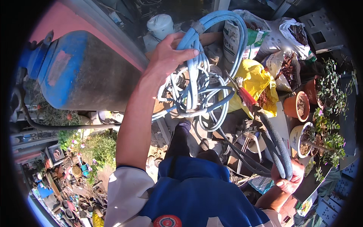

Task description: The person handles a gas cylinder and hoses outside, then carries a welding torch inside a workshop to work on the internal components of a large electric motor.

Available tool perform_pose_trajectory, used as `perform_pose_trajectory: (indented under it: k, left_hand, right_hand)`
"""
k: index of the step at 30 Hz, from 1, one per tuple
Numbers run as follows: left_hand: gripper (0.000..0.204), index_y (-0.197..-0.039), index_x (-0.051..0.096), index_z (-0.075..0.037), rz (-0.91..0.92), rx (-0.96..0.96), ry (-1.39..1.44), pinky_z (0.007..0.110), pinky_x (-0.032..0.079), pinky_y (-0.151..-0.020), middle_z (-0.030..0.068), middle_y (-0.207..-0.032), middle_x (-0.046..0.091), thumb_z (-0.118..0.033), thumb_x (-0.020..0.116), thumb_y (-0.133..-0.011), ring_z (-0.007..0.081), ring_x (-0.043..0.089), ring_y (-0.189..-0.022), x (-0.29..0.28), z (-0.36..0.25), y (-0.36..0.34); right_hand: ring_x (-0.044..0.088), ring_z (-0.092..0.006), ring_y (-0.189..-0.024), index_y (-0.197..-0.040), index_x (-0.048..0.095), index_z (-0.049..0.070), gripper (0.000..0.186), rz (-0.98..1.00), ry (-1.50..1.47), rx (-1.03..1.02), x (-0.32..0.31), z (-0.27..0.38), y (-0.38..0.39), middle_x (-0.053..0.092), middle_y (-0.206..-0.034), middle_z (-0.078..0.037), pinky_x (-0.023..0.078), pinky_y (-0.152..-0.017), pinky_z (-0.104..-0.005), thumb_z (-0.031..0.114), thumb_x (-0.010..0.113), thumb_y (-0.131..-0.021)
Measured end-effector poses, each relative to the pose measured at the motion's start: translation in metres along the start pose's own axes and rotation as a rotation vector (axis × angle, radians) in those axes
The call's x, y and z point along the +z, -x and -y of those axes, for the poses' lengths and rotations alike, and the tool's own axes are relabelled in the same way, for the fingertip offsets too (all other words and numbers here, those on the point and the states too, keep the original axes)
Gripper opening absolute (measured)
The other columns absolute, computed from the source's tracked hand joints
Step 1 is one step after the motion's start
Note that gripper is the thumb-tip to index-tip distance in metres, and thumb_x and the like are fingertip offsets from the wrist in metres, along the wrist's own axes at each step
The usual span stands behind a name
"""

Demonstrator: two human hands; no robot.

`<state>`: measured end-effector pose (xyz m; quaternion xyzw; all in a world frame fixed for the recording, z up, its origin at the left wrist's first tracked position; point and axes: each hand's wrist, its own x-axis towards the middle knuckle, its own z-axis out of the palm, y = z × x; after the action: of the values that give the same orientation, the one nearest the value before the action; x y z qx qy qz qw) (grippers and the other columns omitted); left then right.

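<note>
My left hand point(170, 55) is raised at the upper middle and closed on a coil of light blue cable point(227, 17), its thumb lying across the strands. Below it several loops hang down loosely and cross each other. At the lower right, my right hand point(289, 176) grips a bent loop of thick grey cable point(275, 142). That cable runs up to a red-handled clamp point(247, 99) with a metal tip, which hangs between my hands and resembles a welding holder. Some of the right fingers are hidden behind the cable.
A big blue and dark gas cylinder point(66, 72) leans in from the left. Behind the coil stands a white bucket point(160, 25). Filled sacks, a yellow bag point(251, 72), an orange flowerpot point(296, 106) and a white pot point(300, 140) line the right. Clutter covers the ground at lower left.
</note>
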<state>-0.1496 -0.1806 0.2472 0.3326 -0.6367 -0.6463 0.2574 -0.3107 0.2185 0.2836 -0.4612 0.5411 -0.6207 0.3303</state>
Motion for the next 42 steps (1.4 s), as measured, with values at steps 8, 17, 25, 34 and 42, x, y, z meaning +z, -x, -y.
perform_pose_trajectory:
  k: [8,17,25,34,42]
  left_hand:
    - [0.058,-0.135,0.051,-0.004,-0.042,0.015,-0.066,0.028,0.049,-0.085,0.0091,-0.105,0.066,0.002,0.070,-0.080,0.0135,0.062,-0.095,0.018,-0.038,0.190]
    - [0.065,-0.140,0.047,-0.005,-0.101,-0.245,-0.259,0.028,0.048,-0.073,0.0033,-0.090,0.056,0.008,0.058,-0.077,0.0115,0.055,-0.080,-0.031,0.018,0.464]
    - [0.054,-0.127,0.059,0.000,-0.500,-0.353,-0.344,0.021,0.044,-0.068,0.0031,-0.092,0.063,0.012,0.052,-0.074,0.0073,0.053,-0.077,-0.040,0.018,0.712]
    - [0.040,-0.102,0.060,0.001,-0.738,-0.565,-0.637,0.024,0.042,-0.069,0.0028,-0.084,0.056,0.016,0.047,-0.068,0.0106,0.049,-0.076,-0.051,-0.017,0.957]
    - [0.042,-0.116,0.063,-0.006,-0.816,-1.098,-1.588,0.042,0.044,-0.093,0.0130,-0.111,0.062,0.003,0.055,-0.076,0.0351,0.057,-0.104,-0.097,0.030,1.183]
  right_hand:
    - [0.045,-0.0073,-0.040,-0.086,0.067,-0.007,0.052,-0.004,0.354,-0.005,-0.060,0.112,0.125,0.049,-0.047,0.001,0.031,-0.043,-0.0221,0.043,0.077,-0.077]
    - [0.053,-0.0129,-0.045,-0.109,0.065,-0.011,0.049,0.643,0.359,0.160,-0.028,0.137,0.142,0.058,-0.058,-0.004,0.039,-0.046,-0.0260,0.031,0.073,-0.083]
    - [0.064,-0.0217,-0.051,-0.117,0.066,-0.004,0.039,1.722,0.424,0.011,0.151,0.179,0.124,0.066,-0.068,-0.011,0.049,-0.049,-0.0284,0.006,0.065,-0.079]
    - [0.070,-0.0223,-0.059,-0.115,0.065,-0.010,0.040,1.995,0.078,-0.180,0.316,0.214,0.165,0.071,-0.078,-0.016,0.054,-0.054,-0.0294,0.018,0.064,-0.087]
    - [0.067,-0.0320,-0.074,-0.123,0.060,0.000,0.041,2.216,-0.088,0.092,0.419,0.160,0.270,0.067,-0.083,-0.016,0.050,-0.064,-0.0376,0.008,0.063,-0.083]
